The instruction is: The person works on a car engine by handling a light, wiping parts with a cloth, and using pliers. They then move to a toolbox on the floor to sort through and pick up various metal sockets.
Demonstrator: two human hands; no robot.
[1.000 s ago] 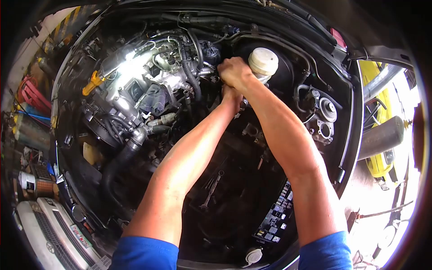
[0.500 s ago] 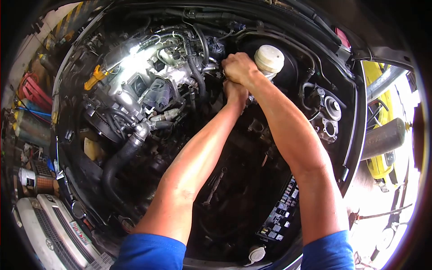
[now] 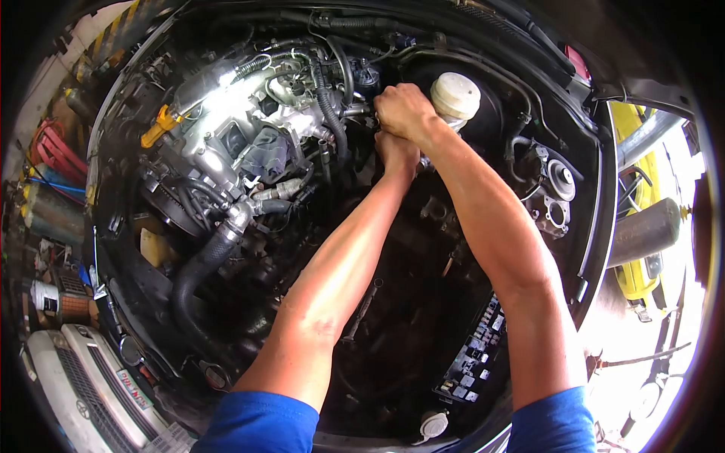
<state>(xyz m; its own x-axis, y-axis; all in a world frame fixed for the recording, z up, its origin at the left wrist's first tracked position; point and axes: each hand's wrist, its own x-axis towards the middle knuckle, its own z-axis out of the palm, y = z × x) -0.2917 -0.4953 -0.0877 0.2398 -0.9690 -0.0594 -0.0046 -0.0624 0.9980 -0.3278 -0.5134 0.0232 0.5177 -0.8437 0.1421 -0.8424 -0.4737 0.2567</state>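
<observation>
Deep in the engine bay, my right hand (image 3: 405,110) is closed in a fist, with its fingers turned away from view. Just below and touching it, my left hand (image 3: 397,153) is closed too. Whatever the two hands grip is hidden behind them. Right beside my right hand stands a white fluid reservoir (image 3: 455,97) with a round cap. To the left of both hands, a ribbed black hose (image 3: 329,113) runs down along the metal engine (image 3: 219,155).
A lit work lamp with an orange clip (image 3: 158,127) lies on the engine, near a dark cloth (image 3: 266,155). A wrench (image 3: 365,308) rests low in the bay, partly behind my left arm. An uncovered fuse box (image 3: 474,351) is near my right elbow. A thick black hose (image 3: 195,279) curves at left.
My hands stay stacked in the same place. My left forearm and elbow have shifted slightly right, now covering part of the wrench. The view has moved a little.
</observation>
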